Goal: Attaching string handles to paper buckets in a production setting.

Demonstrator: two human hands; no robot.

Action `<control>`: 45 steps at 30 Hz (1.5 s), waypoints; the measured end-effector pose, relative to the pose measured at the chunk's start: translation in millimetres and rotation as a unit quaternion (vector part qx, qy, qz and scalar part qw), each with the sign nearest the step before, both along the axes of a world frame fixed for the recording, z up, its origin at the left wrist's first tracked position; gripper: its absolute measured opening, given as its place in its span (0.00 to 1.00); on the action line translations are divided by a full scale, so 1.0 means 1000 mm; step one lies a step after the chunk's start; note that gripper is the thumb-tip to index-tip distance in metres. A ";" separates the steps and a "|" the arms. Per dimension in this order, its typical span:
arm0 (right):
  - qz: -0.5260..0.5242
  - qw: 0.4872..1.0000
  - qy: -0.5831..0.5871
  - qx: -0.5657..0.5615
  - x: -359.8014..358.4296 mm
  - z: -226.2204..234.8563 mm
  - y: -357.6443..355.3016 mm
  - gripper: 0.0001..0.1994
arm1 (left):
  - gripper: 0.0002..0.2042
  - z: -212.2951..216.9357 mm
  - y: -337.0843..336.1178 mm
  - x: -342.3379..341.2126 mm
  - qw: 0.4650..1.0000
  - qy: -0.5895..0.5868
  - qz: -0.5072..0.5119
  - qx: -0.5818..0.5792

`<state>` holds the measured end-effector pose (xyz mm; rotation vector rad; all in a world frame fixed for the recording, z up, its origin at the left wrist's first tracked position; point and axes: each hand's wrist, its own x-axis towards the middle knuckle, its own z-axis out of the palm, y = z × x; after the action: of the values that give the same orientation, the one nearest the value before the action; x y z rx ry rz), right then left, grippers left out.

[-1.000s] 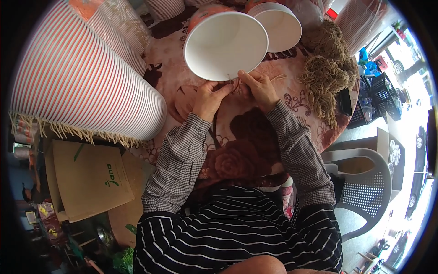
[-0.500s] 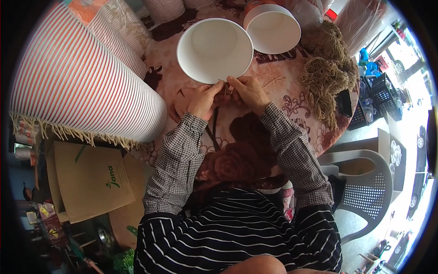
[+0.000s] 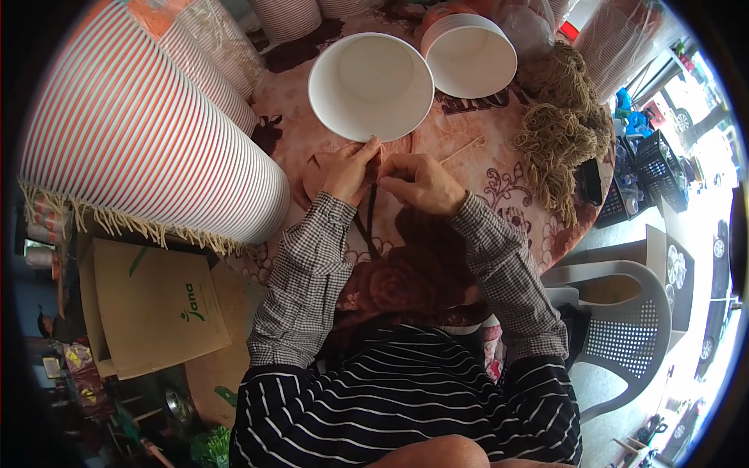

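A white paper tub [image 3: 413, 95] lies tilted on the table with its wide mouth toward me. My left hand [image 3: 349, 173] pinches its near rim between thumb and fingers. My right hand [image 3: 426, 184] is closed in a pinch just right of the left hand, a little below the rim and apart from the tub. Whatever is between its fingertips is too small to make out. Beyond, to the right, a few nested white tubs [image 3: 477, 64] lie with their mouth toward me. A tangled heap of beige string [image 3: 558, 136] rests at the table's right side.
A long stack of nested tubs [image 3: 172, 132] fills the left, with string ends hanging along its lower side. More stacks in clear plastic [image 3: 632, 39] stand at the back. The round table has a patterned reddish cloth [image 3: 300, 97]. A cardboard box [image 3: 148, 312] and a plastic chair [image 3: 632, 331] flank me.
My right hand has come away from the tub's rim, moving toward me and slightly right, with its fingers curled in. My left hand keeps its hold; the tub has barely moved.
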<state>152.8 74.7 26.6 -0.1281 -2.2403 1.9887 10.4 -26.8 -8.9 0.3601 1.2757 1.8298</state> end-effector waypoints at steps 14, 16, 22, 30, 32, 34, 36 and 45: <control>-0.108 0.958 0.035 0.265 0.012 -0.001 -0.015 0.08 | 0.11 0.010 -0.006 -0.005 0.993 -0.051 -0.101 0.030; -0.130 0.959 0.025 0.252 0.012 -0.002 -0.013 0.08 | 0.11 0.013 -0.006 -0.002 0.995 -0.044 -0.092 0.012; -0.162 0.951 0.010 0.263 0.010 -0.010 -0.003 0.07 | 0.06 0.017 -0.007 -0.001 0.996 -0.070 -0.055 -0.003; -0.142 0.946 0.025 0.291 0.011 -0.013 -0.002 0.07 | 0.04 0.018 -0.007 0.000 0.995 -0.081 -0.056 -0.017; -0.139 0.947 0.020 0.288 0.012 -0.010 -0.003 0.07 | 0.05 0.017 -0.008 -0.001 0.995 -0.075 -0.058 -0.025; -0.129 0.950 0.019 0.284 0.012 -0.008 -0.004 0.07 | 0.05 0.015 -0.009 -0.003 0.996 -0.063 -0.069 -0.008; -0.118 0.952 0.018 0.280 0.013 -0.007 -0.005 0.07 | 0.06 0.013 -0.009 -0.004 0.996 -0.063 -0.069 -0.004; -0.066 0.967 0.028 0.246 0.014 -0.005 -0.005 0.07 | 0.05 0.008 -0.008 -0.008 0.998 -0.041 -0.039 0.004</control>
<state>166.3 69.7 21.5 -0.1563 -2.5308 1.3052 2.1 -34.7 -0.7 0.3308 1.1826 1.7659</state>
